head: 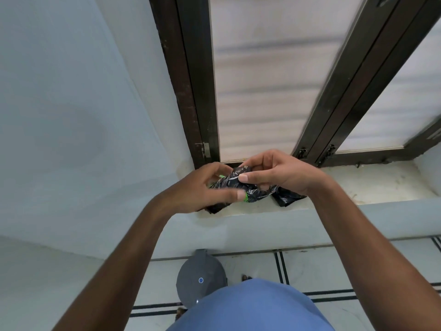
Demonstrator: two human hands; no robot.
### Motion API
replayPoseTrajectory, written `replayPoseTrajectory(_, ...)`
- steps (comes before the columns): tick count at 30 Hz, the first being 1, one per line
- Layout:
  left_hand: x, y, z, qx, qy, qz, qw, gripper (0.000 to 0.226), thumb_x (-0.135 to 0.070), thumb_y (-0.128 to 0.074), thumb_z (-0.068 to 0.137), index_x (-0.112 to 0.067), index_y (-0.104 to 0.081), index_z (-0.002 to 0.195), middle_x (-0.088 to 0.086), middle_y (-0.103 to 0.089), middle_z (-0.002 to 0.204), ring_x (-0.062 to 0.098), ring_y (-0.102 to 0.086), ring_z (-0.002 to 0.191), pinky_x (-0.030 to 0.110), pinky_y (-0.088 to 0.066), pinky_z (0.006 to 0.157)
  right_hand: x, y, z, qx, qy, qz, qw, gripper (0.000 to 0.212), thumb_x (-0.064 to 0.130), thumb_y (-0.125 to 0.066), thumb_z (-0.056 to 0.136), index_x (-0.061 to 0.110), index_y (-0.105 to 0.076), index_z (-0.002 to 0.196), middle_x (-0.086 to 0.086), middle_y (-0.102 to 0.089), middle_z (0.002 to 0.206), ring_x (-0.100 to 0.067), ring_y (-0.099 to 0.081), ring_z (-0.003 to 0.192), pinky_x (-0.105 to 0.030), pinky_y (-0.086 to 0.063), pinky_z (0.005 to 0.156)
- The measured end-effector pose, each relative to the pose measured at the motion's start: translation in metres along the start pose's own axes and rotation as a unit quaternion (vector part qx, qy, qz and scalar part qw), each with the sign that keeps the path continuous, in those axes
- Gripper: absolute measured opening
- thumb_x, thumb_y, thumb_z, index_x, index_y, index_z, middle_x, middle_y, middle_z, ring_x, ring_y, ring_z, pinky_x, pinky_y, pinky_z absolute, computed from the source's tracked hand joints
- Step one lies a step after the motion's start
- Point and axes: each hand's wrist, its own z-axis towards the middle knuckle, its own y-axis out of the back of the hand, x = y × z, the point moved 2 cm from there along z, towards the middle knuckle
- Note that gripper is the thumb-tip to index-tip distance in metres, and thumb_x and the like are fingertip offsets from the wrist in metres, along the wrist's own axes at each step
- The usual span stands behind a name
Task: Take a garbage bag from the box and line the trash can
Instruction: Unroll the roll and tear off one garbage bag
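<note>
Window frames of dark brown metal with frosted ribbed panes rise on the far side, directly behind the hands, and a pale blue painted wall closes off the left. A white stone window sill runs from the middle out to the right; its near edge drops to a pale wall band, and below that lies the white tiled floor with dark stripes. A round grey trash can with a lid stands on the floor near the wall, just left of the person's blue shirt, which hides its near right part. The sill offers bare room to the right of the hands, while the window frame crowds them at the far side.

A crumpled black plastic garbage bag with green markings sits over the left end of the sill, held between both hands. The left hand curls round its left part, thumb pressed on the green patch. The right hand pinches the upper folds with thumb and fingers. A corner of black plastic sticks out on the sill past the right wrist; whether it belongs to the same bag cannot be told. The trash can lies well below the bag.
</note>
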Motion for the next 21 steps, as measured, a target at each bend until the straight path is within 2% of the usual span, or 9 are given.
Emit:
replayPoseTrajectory(2,-0.011,-0.007,0.007,0.011,0.078,-0.179,0.981,0.047,-0.066,-0.059,0.102,-0.022,-0.071,0.118,0.014,-0.072,0.142,0.012,-0.076,0.102,0.029,-0.055,0.09,0.009,-0.005,0.002,0.019,0.008,-0.019,1.0,0.025,0.023,-0.083,0.103,0.007,-0.084,0.122,-0.013,-0.076,0.091,-0.025,-0.052,0.073,-0.03,-0.041,0.065)
replayPoseTrajectory(4,-0.009,-0.013,0.011,0.103,0.116,-0.324,0.933,0.089,-0.083,-0.037,0.099,-0.005,-0.073,0.123,0.029,-0.07,0.14,0.033,-0.08,0.107,0.04,-0.061,0.089,0.016,-0.009,0.004,0.039,0.02,-0.034,0.998,0.021,0.02,-0.082,0.105,0.008,-0.083,0.122,-0.028,-0.08,0.104,-0.032,-0.055,0.08,-0.034,-0.042,0.067)
replayPoseTrajectory(6,0.0,-0.019,0.008,0.223,0.111,-0.385,0.888,0.129,-0.099,-0.025,0.085,0.011,-0.059,0.143,0.036,-0.067,0.14,0.048,-0.077,0.109,0.05,-0.065,0.088,0.02,-0.01,0.006,0.051,0.031,-0.055,0.997,0.021,0.018,-0.08,0.106,0.009,-0.082,0.125,-0.029,-0.081,0.112,-0.033,-0.06,0.084,-0.035,-0.044,0.069)
replayPoseTrajectory(8,0.012,-0.025,0.005,0.266,0.091,-0.404,0.87,0.136,-0.101,-0.019,0.085,0.017,-0.052,0.145,0.035,-0.07,0.132,0.033,-0.078,0.076,0.039,-0.065,0.069,0.021,-0.008,0.005,0.058,0.038,-0.075,0.995,0.023,0.016,-0.079,0.107,0.006,-0.08,0.128,-0.02,-0.085,0.113,-0.028,-0.068,0.087,-0.03,-0.051,0.073)
replayPoseTrajectory(10,0.017,-0.03,0.006,0.264,0.09,-0.416,0.866,0.13,-0.098,-0.02,0.089,0.016,-0.06,0.136,0.024,-0.074,0.102,0.016,-0.058,0.049,0.027,-0.05,0.05,0.02,-0.007,0.004,0.059,0.043,-0.086,0.994,0.024,0.014,-0.079,0.107,0.005,-0.079,0.129,-0.016,-0.086,0.112,-0.022,-0.072,0.088,-0.026,-0.054,0.075)
replayPoseTrajectory(12,0.022,-0.034,0.009,0.253,0.099,-0.427,0.862,0.12,-0.095,-0.027,0.092,0.013,-0.066,0.127,0.012,-0.059,0.081,0.011,-0.043,0.052,0.026,-0.037,0.052,0.018,-0.006,0.003,0.054,0.048,-0.083,0.994,0.024,0.011,-0.079,0.106,0.003,-0.079,0.128,-0.015,-0.085,0.109,-0.018,-0.075,0.089,-0.027,-0.057,0.079)
replayPoseTrajectory(15,0.029,-0.036,0.011,0.206,0.098,-0.433,0.872,0.092,-0.083,-0.038,0.101,0.003,-0.065,0.117,0.007,-0.043,0.081,0.015,-0.037,0.065,0.028,-0.033,0.062,0.015,-0.006,0.004,0.058,0.053,-0.082,0.994,0.023,0.011,-0.079,0.105,0.005,-0.079,0.127,-0.011,-0.085,0.108,-0.022,-0.079,0.096,-0.035,-0.06,0.086)
replayPoseTrajectory(18,0.028,-0.036,0.01,0.143,0.078,-0.45,0.878,0.055,-0.063,-0.048,0.109,-0.011,-0.066,0.117,0.009,-0.054,0.089,0.021,-0.055,0.074,0.032,-0.046,0.07,0.012,-0.006,0.004,0.054,0.055,-0.079,0.994,0.022,0.005,-0.077,0.105,0.005,-0.079,0.127,0.002,-0.086,0.107,-0.01,-0.078,0.1,-0.021,-0.057,0.09)
replayPoseTrajectory(21,0.028,-0.036,0.006,0.116,0.087,-0.457,0.878,0.052,-0.059,-0.047,0.11,-0.018,-0.07,0.132,0.016,-0.073,0.107,0.031,-0.077,0.085,0.034,-0.062,0.067,0.011,-0.007,0.006,0.052,0.053,-0.085,0.994,0.023,0.005,-0.078,0.104,0.009,-0.08,0.127,0.003,-0.086,0.109,-0.01,-0.079,0.104,-0.024,-0.058,0.093)
